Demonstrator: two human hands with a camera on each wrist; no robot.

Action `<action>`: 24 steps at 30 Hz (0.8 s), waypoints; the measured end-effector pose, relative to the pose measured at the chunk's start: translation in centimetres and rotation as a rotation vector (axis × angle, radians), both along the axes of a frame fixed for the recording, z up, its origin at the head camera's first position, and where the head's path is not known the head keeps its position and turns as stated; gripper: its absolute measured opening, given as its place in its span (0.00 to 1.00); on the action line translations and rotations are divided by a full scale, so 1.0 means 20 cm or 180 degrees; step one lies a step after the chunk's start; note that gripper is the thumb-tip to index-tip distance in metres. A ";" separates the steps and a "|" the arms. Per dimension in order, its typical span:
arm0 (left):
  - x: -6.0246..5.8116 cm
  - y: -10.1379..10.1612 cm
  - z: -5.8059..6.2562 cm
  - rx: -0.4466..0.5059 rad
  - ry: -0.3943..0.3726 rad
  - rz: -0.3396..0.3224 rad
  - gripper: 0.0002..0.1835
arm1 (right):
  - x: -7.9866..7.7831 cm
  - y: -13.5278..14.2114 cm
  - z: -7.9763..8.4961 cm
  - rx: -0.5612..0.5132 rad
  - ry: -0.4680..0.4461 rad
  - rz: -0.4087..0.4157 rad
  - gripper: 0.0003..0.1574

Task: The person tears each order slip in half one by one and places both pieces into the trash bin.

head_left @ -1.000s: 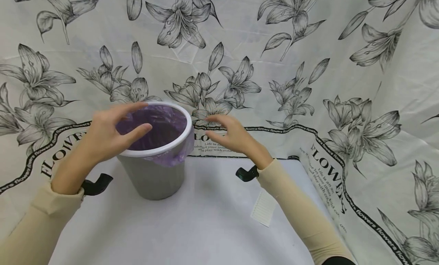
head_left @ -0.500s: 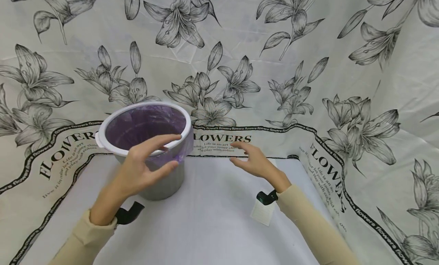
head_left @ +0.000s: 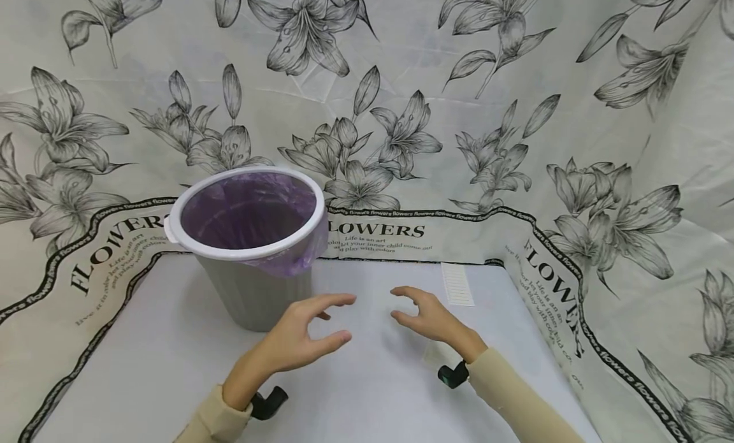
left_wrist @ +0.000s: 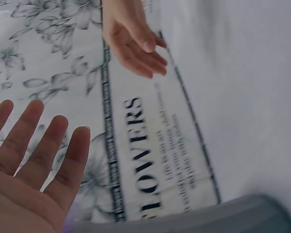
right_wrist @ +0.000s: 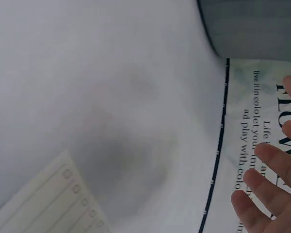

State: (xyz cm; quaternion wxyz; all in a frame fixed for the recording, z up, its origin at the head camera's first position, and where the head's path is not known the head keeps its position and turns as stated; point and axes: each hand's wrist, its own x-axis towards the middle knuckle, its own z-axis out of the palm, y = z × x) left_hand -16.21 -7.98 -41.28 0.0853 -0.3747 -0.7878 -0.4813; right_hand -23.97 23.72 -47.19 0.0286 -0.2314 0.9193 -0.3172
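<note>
A grey trash bin (head_left: 252, 296) with a white rim (head_left: 321, 223) stands upright at the back left of the table, lined with a purple plastic bag (head_left: 281, 264) that hangs over the rim. My left hand (head_left: 292, 336) hovers in front of the bin at its right, fingers spread and holding nothing. Opposite it, my right hand (head_left: 431, 317) is held in the air with relaxed fingers, also holding nothing. The palms face each other across a gap. In the left wrist view the left fingers (left_wrist: 53, 150) are straight, and the bin's grey side shows along the bottom.
A lined white paper strip (head_left: 457, 285) lies on the white table (head_left: 367, 405) at the back right. Another pale paper (head_left: 436, 354) is partly hidden by the right hand and wrist. Flower-printed cloth (head_left: 516, 60) hangs behind and at the sides.
My left hand has moved from over the bin's opening rightward and nearer to me. My right hand has come down and slightly right. The bin stays in place, its rim now uncovered.
</note>
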 end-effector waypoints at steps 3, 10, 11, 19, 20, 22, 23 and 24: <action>0.02 0.04 -0.09 0.0072 -0.0287 -0.0036 0.26 | 0.04 0.02 -0.06 0.0066 -0.0101 -0.0043 0.31; 0.06 0.12 -0.25 0.0066 -0.0832 -0.0036 0.24 | 0.09 0.10 -0.19 0.0394 0.0257 0.0072 0.28; 0.07 0.13 -0.28 0.0053 -0.0908 -0.0030 0.24 | 0.09 0.11 -0.20 0.0426 0.0358 0.0098 0.28; 0.10 0.17 -0.41 -0.0071 -0.1205 -0.0044 0.26 | 0.12 0.21 -0.24 0.0606 0.0650 -0.0047 0.25; 0.10 0.17 -0.41 -0.0074 -0.1215 -0.0043 0.26 | 0.12 0.23 -0.24 0.0624 0.0628 -0.0075 0.25; 0.10 0.17 -0.43 -0.0088 -0.1228 -0.0022 0.26 | 0.10 0.27 -0.25 0.0617 0.0615 -0.0105 0.25; 0.10 0.17 -0.45 -0.0094 -0.1226 -0.0011 0.26 | 0.10 0.29 -0.25 0.0613 0.0594 -0.0128 0.26; 0.09 0.17 -0.46 -0.0100 -0.1234 0.0006 0.26 | 0.09 0.31 -0.26 0.0604 0.0575 -0.0158 0.26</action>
